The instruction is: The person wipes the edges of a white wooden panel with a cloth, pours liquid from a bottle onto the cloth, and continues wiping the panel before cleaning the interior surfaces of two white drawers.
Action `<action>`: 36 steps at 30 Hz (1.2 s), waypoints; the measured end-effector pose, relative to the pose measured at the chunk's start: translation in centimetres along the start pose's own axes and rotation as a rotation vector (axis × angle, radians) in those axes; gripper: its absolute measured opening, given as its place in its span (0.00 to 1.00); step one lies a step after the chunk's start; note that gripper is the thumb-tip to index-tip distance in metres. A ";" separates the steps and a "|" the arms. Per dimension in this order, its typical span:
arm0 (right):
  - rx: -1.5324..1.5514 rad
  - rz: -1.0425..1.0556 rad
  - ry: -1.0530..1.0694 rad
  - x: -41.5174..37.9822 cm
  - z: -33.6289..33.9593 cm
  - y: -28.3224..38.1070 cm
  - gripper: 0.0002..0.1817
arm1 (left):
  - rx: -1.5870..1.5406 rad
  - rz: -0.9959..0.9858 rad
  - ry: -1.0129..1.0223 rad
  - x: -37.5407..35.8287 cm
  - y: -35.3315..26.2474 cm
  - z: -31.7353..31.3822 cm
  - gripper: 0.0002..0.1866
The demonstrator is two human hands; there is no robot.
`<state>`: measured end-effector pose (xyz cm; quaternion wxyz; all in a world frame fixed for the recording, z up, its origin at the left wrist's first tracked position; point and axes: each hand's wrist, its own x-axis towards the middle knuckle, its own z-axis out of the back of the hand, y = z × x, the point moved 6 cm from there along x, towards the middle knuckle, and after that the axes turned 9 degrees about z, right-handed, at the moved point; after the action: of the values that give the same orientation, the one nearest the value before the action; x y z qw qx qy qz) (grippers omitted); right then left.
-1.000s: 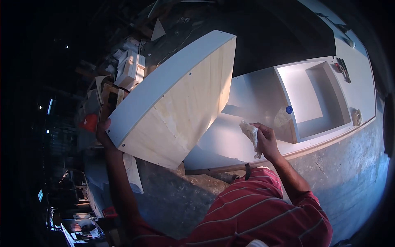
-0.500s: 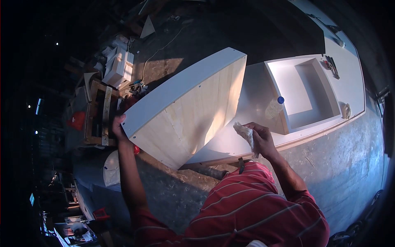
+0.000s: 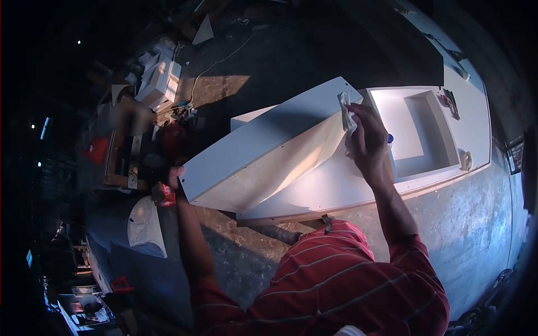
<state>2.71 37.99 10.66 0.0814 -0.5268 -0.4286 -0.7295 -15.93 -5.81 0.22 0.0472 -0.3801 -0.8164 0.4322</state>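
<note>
A white drawer box [image 3: 263,137] is tilted up on its edge, its bare plywood bottom facing me. My left hand [image 3: 175,177] grips it at the left end corner; most of those fingers are hidden behind the box. My right hand [image 3: 367,140] pinches a crumpled white cloth [image 3: 345,103] against the right end of the box's upper white side. Below lies a large white panel [image 3: 297,196]. On that panel, to the right, sits a second white drawer box [image 3: 455,157] with its open side up. A bottle's blue cap [image 3: 390,138] shows just behind my right hand.
A tape roll [image 3: 465,161] and a dark hand tool with red [image 3: 451,104] lie on the panel's right part. Stacked white pieces [image 3: 159,84] and a wooden frame [image 3: 115,179] stand left on the floor. A cable [image 3: 216,64] runs across the floor.
My right hand has moved up and away with the cloth, onto the drawer box's right end. The box has tipped, showing more of its white side and less of its bottom.
</note>
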 end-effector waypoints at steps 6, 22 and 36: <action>-0.459 0.344 0.514 2.2 -8.2 -1.6 0.03 | 0.089 -0.324 0.057 -1.5 1.8 1.4 0.19; -0.190 0.561 0.891 -11.4 -27.4 14.8 0.11 | 0.206 -0.401 -0.239 -1.3 6.4 6.6 0.17; -0.384 0.565 0.839 -9.0 -25.3 12.7 0.13 | 0.027 -0.408 -0.085 -1.0 6.5 4.2 0.31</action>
<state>-3.84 9.14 7.98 0.3409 -0.2902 -0.0598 -0.8922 -13.23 -7.11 -6.96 0.1046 -0.1876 -0.8718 0.4402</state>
